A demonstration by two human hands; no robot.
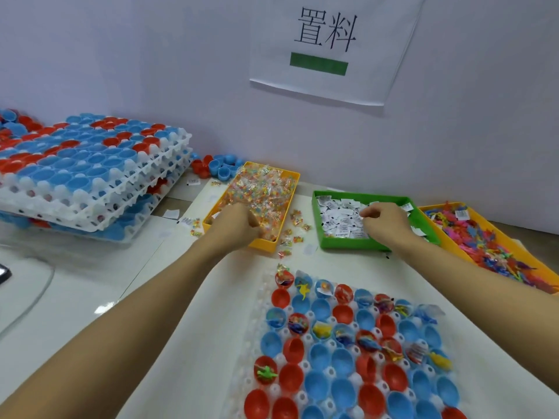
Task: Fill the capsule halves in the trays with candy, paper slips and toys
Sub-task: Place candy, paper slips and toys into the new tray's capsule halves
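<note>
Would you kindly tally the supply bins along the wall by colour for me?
Yellow bins: 2, the candy bin and the toy bin
Green bins: 1, the paper-slip bin
Total: 3

Glossy plastic capsule halves [317,385] sit in a translucent white plastic tray [263,297]. Candy [260,189] wears shiny clear wrap. Matt paper slips [338,216] fill a smooth green plastic bin [348,244]. The desk [75,297] looks glossy.
</note>
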